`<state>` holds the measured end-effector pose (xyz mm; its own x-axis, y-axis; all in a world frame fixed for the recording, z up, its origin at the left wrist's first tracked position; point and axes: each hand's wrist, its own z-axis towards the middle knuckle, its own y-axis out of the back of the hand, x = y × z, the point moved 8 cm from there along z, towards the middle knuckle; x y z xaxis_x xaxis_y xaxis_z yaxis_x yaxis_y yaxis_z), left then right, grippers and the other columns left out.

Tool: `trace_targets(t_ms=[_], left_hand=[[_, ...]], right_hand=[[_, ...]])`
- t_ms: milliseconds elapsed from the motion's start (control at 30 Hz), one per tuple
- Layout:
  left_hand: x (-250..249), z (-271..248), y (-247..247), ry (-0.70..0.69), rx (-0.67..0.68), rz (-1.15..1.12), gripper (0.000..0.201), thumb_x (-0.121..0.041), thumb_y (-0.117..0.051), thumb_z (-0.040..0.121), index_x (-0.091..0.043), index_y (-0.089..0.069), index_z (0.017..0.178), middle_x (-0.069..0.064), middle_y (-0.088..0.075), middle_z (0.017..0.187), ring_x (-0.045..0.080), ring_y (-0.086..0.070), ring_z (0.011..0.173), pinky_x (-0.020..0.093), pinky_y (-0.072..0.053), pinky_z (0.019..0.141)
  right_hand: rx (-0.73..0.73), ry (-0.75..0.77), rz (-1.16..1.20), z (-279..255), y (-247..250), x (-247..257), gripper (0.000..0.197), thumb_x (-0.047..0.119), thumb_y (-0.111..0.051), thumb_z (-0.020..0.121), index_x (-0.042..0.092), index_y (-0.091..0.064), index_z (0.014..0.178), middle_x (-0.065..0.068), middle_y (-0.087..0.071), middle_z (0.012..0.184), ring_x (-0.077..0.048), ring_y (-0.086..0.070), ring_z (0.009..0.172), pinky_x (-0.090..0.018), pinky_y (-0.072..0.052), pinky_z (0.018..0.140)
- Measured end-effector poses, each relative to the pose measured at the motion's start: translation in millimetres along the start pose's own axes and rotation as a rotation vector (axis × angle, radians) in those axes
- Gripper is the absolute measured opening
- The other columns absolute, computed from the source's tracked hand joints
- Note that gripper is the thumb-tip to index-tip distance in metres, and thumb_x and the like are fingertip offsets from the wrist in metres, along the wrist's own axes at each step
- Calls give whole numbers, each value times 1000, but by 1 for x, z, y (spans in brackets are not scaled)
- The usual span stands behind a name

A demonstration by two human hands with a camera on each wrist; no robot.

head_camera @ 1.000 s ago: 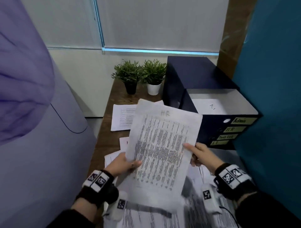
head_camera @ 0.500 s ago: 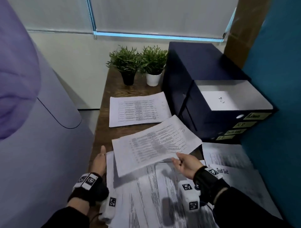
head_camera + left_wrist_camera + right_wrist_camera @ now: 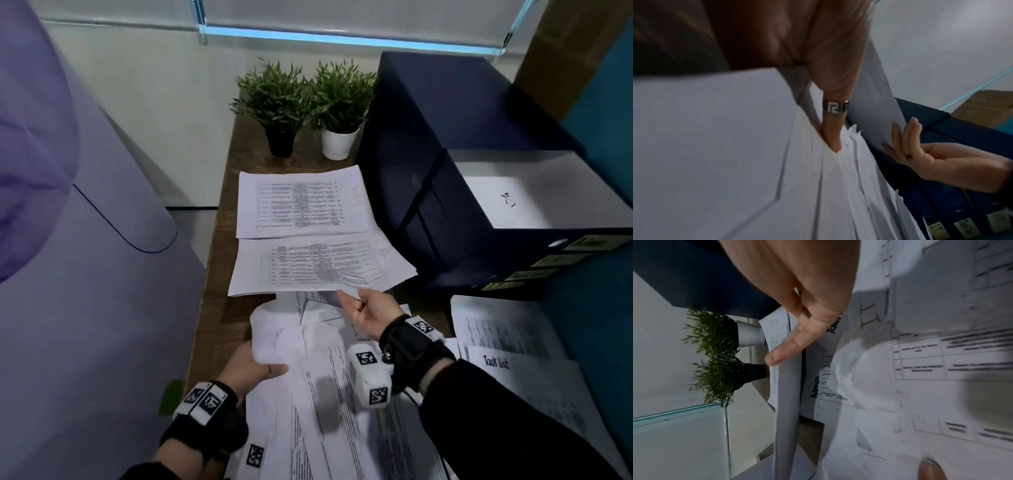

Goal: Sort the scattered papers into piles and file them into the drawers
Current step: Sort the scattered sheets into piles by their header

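The HR sheet (image 3: 322, 263) lies flat on the wooden desk (image 3: 219, 308), just in front of the Admin sheet (image 3: 301, 205). My right hand (image 3: 359, 303) is palm up at its near edge, straight fingers (image 3: 900, 139) touching the sheet's underside, thumb off it. My left hand (image 3: 253, 368) pinches the left edge of a sheet in the scattered pile (image 3: 342, 394), the ringed thumb (image 3: 832, 129) on top; the sheet curls upward. The dark blue drawer cabinet (image 3: 445, 137) stands at the right, its top drawer (image 3: 513, 192) pulled out with white paper inside.
Two potted plants (image 3: 308, 109) stand at the desk's far end. A Task List sheet (image 3: 513, 377) and more papers lie below the cabinet. A lilac panel (image 3: 85, 274) lines the desk's left edge and a teal wall (image 3: 599, 342) the right. Drawer labels (image 3: 589, 243) face me.
The HR sheet went from held upright in both hands to flat on the desk before the Admin sheet. My left hand let it go and took hold of a sheet in the pile.
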<state>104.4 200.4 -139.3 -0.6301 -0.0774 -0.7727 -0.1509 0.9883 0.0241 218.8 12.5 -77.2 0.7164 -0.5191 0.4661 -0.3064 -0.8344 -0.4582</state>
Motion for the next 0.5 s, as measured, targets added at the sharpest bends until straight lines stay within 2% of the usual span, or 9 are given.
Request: trace_targets(t_ms=[33,100,133,200,267,300,333,400,500], left_hand=[[0,0,1,6,-1,7,60,-10,-80,50,-7,-64,107,9,-70,105,27,-65,100,45,-50,92],[0,2,1,9,-3,26,52,-6,-81,51,-11,-65,101,8,-70,102,27,-65,99,45,-50,92],[0,3,0,13,-5,37,47,-2,-82,55,-13,-65,97,7,-70,100,27,-65,98,45,-51,91],[1,4,0,29,-12,44,41,5,-79,63,-12,-65,97,7,-71,98,28,-65,97,46,-51,90],[1,2,-1,29,-11,47,46,3,-81,61,-8,-65,103,9,-71,99,28,-65,97,46,-52,89],[2,0,-2,25,-10,50,50,0,-82,58,-6,-64,104,10,-71,100,28,-65,97,45,-52,88],[2,-3,-4,23,-5,55,52,-1,-82,56,-6,-64,104,10,-70,101,28,-65,97,43,-53,87],[4,-9,-6,9,-2,68,41,4,-80,62,-8,-65,97,10,-71,97,28,-65,96,39,-53,81],[11,-18,-9,4,-14,62,36,10,-76,65,-12,-65,90,11,-71,97,28,-65,95,39,-53,81]], right_hand=[[2,7,-13,4,-5,2,46,1,-30,99,1,-19,143,-33,-59,100,-29,-69,52,-30,-55,41],[0,31,-53,11,-15,6,48,0,-29,99,1,-15,145,-36,-54,117,-33,-70,78,-32,-57,44],[1,37,-80,14,-19,7,48,-1,-28,99,1,-14,145,-36,-55,116,-35,-69,84,-33,-58,47],[7,21,-114,18,-25,9,47,-2,-28,98,0,-16,143,-36,-55,117,-36,-67,84,-36,-58,52],[6,-12,-121,22,-27,8,44,-2,-29,98,0,-20,141,-38,-51,124,-40,-63,97,-39,-58,52],[13,-24,-132,23,-28,7,43,1,-31,99,0,-22,141,-38,-51,124,-40,-64,96,-39,-58,50],[29,-28,-147,23,-30,7,43,4,-33,99,0,-24,141,-38,-51,123,-40,-68,87,-39,-58,47],[58,-27,-201,20,-31,7,44,14,-41,99,2,-28,140,-36,-48,128,-36,-71,66,-35,-58,48],[79,-9,-368,8,-26,16,52,28,-48,96,-1,-33,136,-21,-38,143,-29,-71,69,-32,-59,57]])
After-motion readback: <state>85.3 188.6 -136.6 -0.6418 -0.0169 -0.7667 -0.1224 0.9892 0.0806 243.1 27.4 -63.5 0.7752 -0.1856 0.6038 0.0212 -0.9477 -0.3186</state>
